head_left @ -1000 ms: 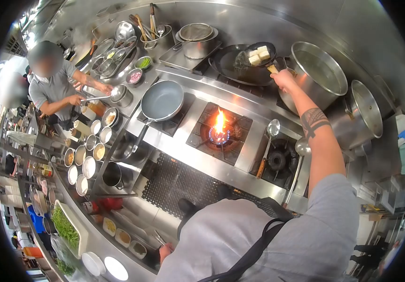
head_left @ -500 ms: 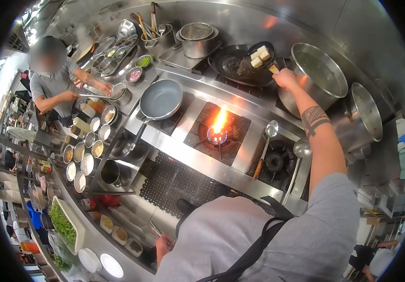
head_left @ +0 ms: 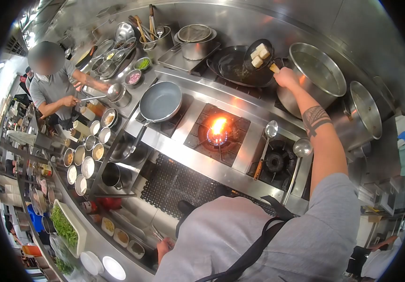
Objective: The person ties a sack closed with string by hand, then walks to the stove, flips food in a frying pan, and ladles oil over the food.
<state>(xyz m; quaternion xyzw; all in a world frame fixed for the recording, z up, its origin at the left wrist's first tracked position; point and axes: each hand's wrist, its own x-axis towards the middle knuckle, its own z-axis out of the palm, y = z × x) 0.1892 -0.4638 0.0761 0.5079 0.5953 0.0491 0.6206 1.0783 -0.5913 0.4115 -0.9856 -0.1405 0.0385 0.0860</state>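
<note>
My right hand [head_left: 287, 77] is closed around the handle of a dark, round strainer [head_left: 255, 66], stretched out over the wok [head_left: 228, 73] at the back of the stove. Several pale browned blocks, tofu by their look, [head_left: 260, 55] lie in the strainer. Low in the view, my left hand [head_left: 166, 246] is closed on metal tongs [head_left: 155, 232] beside my body. Part of that hand's grip is hidden.
A flame burns on the middle burner [head_left: 218, 129]. A grey frying pan [head_left: 160, 101] stands left of it. Large pots [head_left: 348, 87] are at the right. Ladles [head_left: 301, 148] lie across the front. A co-worker [head_left: 54, 89] holds a ladle over a pot.
The strainer in my right hand has tipped slightly and its blocks have shifted. The burner flame is lower. The co-worker has raised the ladle.
</note>
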